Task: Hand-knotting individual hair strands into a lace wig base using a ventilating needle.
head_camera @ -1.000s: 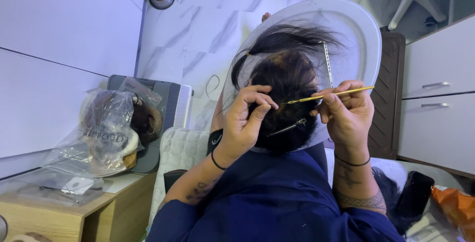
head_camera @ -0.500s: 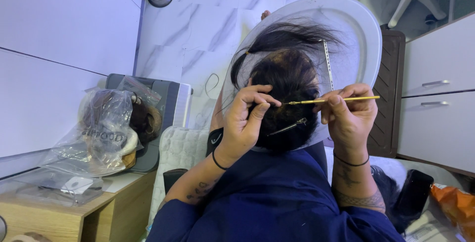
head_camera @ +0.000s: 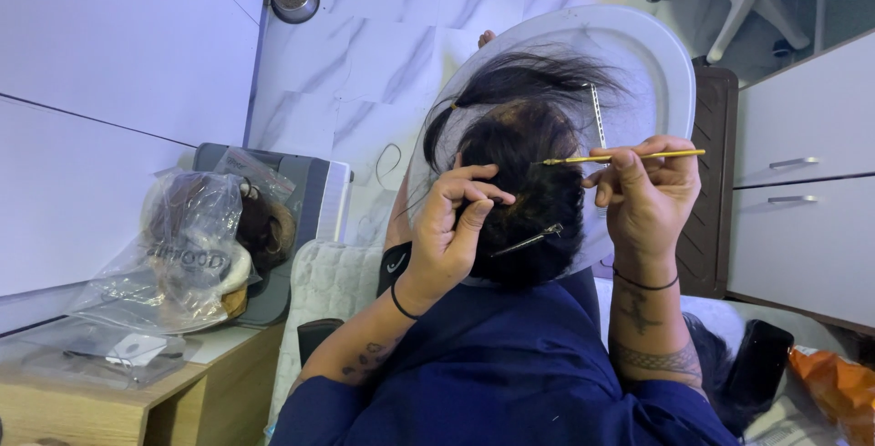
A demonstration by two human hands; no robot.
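A dark wig (head_camera: 524,127) lies over a white rounded stand (head_camera: 661,54) in front of me, its loose strands fanned out on top. My left hand (head_camera: 451,227) pinches a small lock of hair between thumb and fingertips at the wig's middle. My right hand (head_camera: 647,195) grips a thin yellow-handled needle tool (head_camera: 620,157), held almost level, its metal tip touching the hair just right of my left fingers. One silver clip (head_camera: 529,241) sits low in the wig, and another silver clip (head_camera: 597,113) stands near its top right.
A clear plastic bag (head_camera: 196,246) with more hairpieces rests on a wooden table (head_camera: 118,400) at the left. White drawers (head_camera: 807,182) stand at the right, a chair base (head_camera: 738,0) behind them. A black phone (head_camera: 756,364) and an orange bag (head_camera: 838,382) lie at the lower right.
My right hand has levelled the needle tool and raised it slightly along the wig. My left hand has kept its pinch on the hair.
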